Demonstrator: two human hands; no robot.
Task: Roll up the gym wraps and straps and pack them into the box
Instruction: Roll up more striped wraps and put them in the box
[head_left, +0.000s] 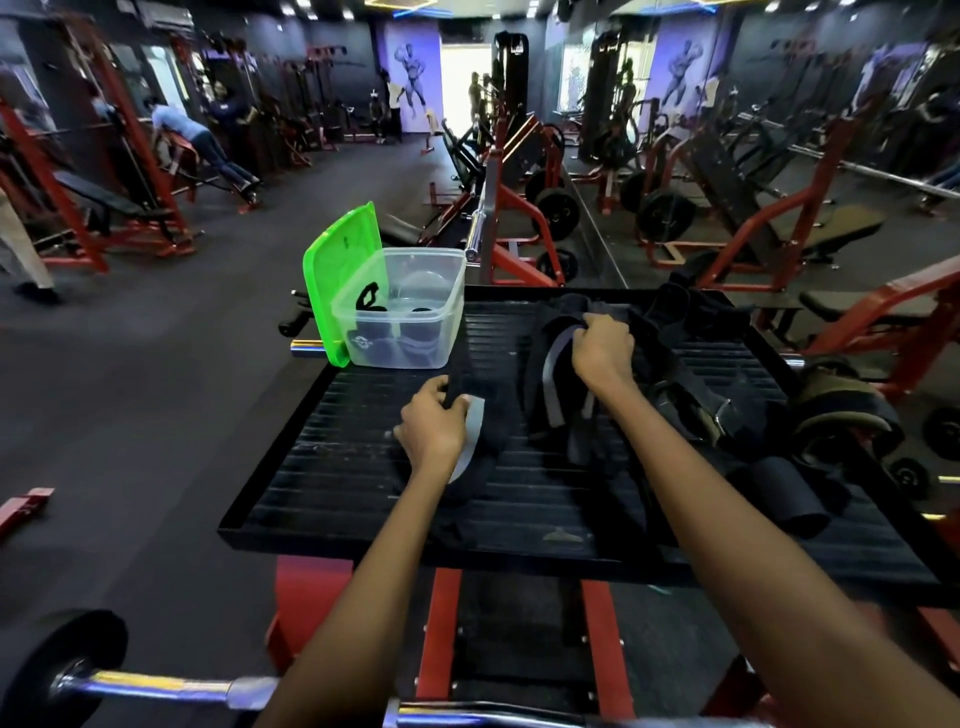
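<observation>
Left hand (434, 423) pinches black strap (460, 379) on ribbed platform (337, 457) | right hand (602, 351) grips wrap pile (558, 395) | soft, light, floppy; take by ends | box (402, 312) open nearby

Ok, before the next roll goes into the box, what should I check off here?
1. Box open, green lid leaning beside it: ok.
2. Room left in the box: ok, some dark pieces already inside.
3. Left hand grips a black strap: ok.
4. Right hand grips the strap pile: ok.
5. Strap in the left hand rolled up: not ok.
6. Held strap free of the pile: cannot tell.
</observation>
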